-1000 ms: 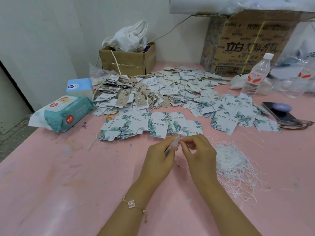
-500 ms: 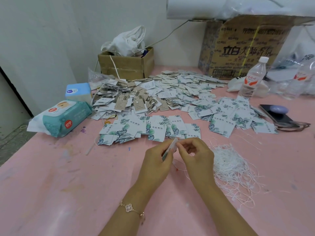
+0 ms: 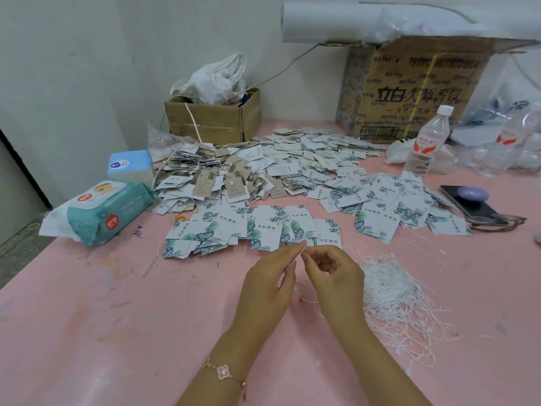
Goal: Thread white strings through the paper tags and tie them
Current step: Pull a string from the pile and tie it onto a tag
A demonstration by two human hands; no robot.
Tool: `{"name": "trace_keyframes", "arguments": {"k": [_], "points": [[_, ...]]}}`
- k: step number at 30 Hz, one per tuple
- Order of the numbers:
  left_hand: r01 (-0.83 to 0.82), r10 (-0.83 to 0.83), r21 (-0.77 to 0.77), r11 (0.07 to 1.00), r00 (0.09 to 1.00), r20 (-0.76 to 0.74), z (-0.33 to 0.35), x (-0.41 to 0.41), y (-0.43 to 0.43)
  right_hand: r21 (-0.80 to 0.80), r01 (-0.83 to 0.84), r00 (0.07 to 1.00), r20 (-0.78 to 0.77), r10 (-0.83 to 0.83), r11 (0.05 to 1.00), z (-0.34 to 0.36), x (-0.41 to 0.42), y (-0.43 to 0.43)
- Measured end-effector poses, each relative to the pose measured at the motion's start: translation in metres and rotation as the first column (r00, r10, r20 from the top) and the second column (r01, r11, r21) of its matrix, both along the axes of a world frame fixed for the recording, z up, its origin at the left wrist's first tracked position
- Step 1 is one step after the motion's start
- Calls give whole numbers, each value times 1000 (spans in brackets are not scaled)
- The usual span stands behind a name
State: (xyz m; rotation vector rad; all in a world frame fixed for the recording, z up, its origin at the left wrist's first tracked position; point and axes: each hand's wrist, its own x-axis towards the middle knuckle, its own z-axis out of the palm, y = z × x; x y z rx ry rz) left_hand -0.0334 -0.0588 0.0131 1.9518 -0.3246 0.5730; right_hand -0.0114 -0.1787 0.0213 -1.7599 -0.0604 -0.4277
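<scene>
Little has moved: left hand (image 3: 269, 285) grips a paper tag (image 3: 299, 251) edge-on, right hand (image 3: 333, 276) pinches white string (image 3: 301, 292) beside it; holding the hole steady should help.

Brown tags (image 3: 203, 189) in the heap toward the table's far left: block capitals, HIGH END WORK CLOTHES, stacked in four lines, clear on two of them. Leaf tags (image 3: 265, 230) in the row mid-table: four Chinese characters, 纬宸服饰, and there it is again on several neighbours, some at other angles. Carton (image 3: 415, 95) at the far right corner: big black 立白 leads a bold line of characters, with smaller print under it. A row of digits along the top is too blurred to read. Wipes (image 3: 99, 212) at the left edge: round red sticker, two white characters, not sharp enough to call. Bottle (image 3: 426, 145) by the carton: red script on the label, illegible.
</scene>
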Motion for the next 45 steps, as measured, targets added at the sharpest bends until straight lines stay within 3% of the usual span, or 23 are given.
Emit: {"name": "trace_keyframes", "arguments": {"k": [9, 19, 23, 29, 36, 45], "points": [[20, -28, -95, 995, 996, -85, 3, -2, -1, 18, -14, 1000, 3, 14, 1000, 0, -1, 3], [107, -127, -186, 977, 987, -102, 11, -3, -5, 167, 39, 999, -33, -34, 985, 0, 0, -1], [125, -192, -335, 934, 965, -176, 21, -8, -8, 138, 41, 998, 48, -48, 990, 2, -1, -1], [86, -342, -614, 784, 886, -312, 21, -5, -11, 3, 74, 983, 171, -73, 997, -1, -2, -2], [104, -381, -625, 774, 864, -328, 18, -3, -10, -121, 77, 969, 241, -46, 990, -3, -1, -4], [105, -342, -562, 820, 878, -335, 17, 1, -10, -81, 105, 975, 205, -87, 991, -5, 0, -4]]}}
